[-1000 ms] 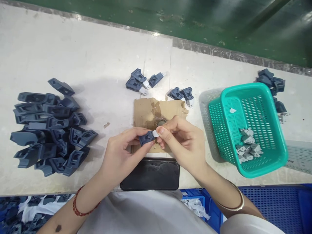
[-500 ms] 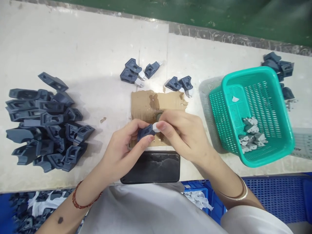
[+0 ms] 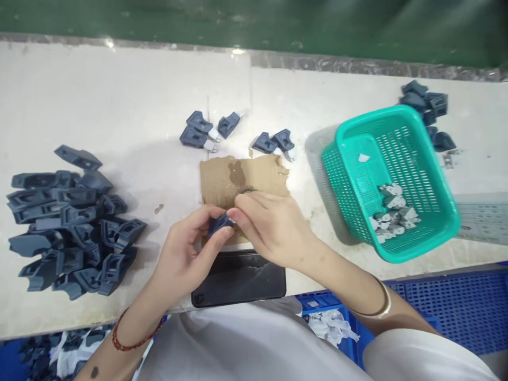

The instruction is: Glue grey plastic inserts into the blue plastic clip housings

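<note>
Between thumb and fingers, my left hand (image 3: 194,246) grips a dark blue-grey plastic part (image 3: 217,224) with a hollow side. My right hand (image 3: 273,227) is closed at the right end of that part, its thumb and index finger pinched where a small white piece showed earlier; the fingers now mostly cover it. Both hands are over a torn piece of brown cardboard (image 3: 257,172) with a dark wet-looking stain. Something dark and rough-edged peeks out behind the right knuckles. Just below the hands lies a black smartphone (image 3: 242,280).
A heap of dark plastic parts (image 3: 79,211) covers the table's left side. Several parts with white ends (image 3: 196,129) lie beyond the cardboard. On the right, a green basket (image 3: 416,254) holds small grey-white pieces, with more dark parts (image 3: 436,103) behind it. Blue crates (image 3: 456,307) stand below the table edge.
My view has shifted, so the table things appear displaced. My hands remain together on the part, and the right fingers have closed in nearer, covering the white piece.
</note>
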`<state>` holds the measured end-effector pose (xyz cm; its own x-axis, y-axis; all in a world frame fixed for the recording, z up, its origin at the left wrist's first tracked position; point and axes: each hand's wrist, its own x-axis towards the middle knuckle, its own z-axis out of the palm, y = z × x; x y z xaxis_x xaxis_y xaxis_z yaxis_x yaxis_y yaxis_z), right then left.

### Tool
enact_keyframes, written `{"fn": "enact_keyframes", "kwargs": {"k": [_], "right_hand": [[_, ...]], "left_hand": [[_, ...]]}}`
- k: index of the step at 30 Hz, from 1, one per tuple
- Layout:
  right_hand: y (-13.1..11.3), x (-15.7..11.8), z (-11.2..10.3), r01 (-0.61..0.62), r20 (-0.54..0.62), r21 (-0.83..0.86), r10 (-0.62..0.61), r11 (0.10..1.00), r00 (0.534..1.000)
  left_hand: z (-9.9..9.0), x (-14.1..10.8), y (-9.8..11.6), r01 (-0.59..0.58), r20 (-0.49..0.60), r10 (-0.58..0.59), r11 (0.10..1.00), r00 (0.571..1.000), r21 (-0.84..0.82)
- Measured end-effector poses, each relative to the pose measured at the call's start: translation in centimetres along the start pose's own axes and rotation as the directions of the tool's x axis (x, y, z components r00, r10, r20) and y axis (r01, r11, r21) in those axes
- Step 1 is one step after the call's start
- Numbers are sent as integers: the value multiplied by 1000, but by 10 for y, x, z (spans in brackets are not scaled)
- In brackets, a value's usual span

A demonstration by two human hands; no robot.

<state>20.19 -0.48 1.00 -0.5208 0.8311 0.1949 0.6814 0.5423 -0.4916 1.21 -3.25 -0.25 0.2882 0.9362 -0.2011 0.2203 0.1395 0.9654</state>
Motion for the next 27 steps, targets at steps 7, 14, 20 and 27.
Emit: {"fn": "enact_keyframes", "kwargs": {"k": [7,14,20,27], "right_hand": [[-4,1,7,-8,0,-34,8,999,1000],[-9,-10,-38,-185,61,127,179,975,982],[44,-93,-109,-552,-184,-65,534,831,826],[90,-143,-102,-640,5,-232,658,733,753]], "left_hand": [[-1,2,-1,-7,-27,6,1000,1000,-24],[-14,10,17,-92,-69,108,975,992,203],[-43,46,29,131,-317,114,743,941,656],[-34,66,45,166,-267,61,646,962,745]]}}
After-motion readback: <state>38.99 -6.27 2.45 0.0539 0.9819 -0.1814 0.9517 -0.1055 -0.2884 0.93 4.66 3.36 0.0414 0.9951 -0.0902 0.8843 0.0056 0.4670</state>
